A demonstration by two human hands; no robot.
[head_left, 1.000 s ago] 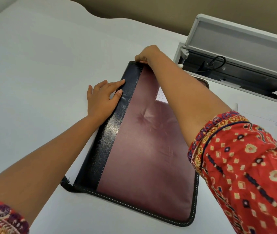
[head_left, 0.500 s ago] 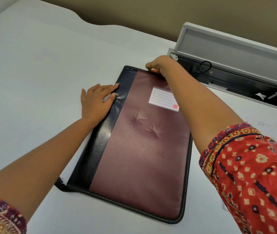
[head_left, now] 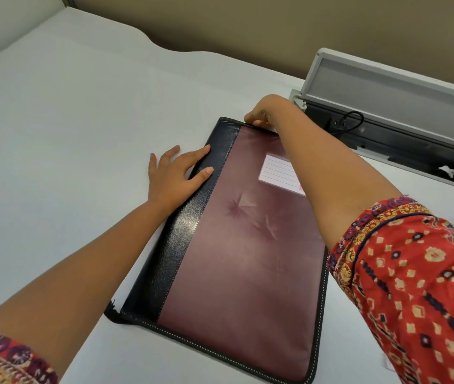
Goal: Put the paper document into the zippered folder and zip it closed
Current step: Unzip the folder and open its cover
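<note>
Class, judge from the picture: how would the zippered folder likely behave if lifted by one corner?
The zippered folder would probably sag somewhat: its maroon panel shows soft dimples. Its glossy black spine strip may feel slippery. It lies flat, so rolling looks unlikely.

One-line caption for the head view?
Left hand steadies the closed folder while right hand pinches its far edge.

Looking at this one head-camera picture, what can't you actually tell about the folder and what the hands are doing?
- The zipper pull: hidden by the right hand's curled fingers at the far edge of the flat maroon and black leather zippered folder.
- The paper document: not visible; whether it is inside the shut cover cannot be told.
- The white lined label: partly covered by the right forearm.
- The folder's right edge: hidden under the red patterned sleeve.
- The left hand only lies flat on the black spine.
</note>
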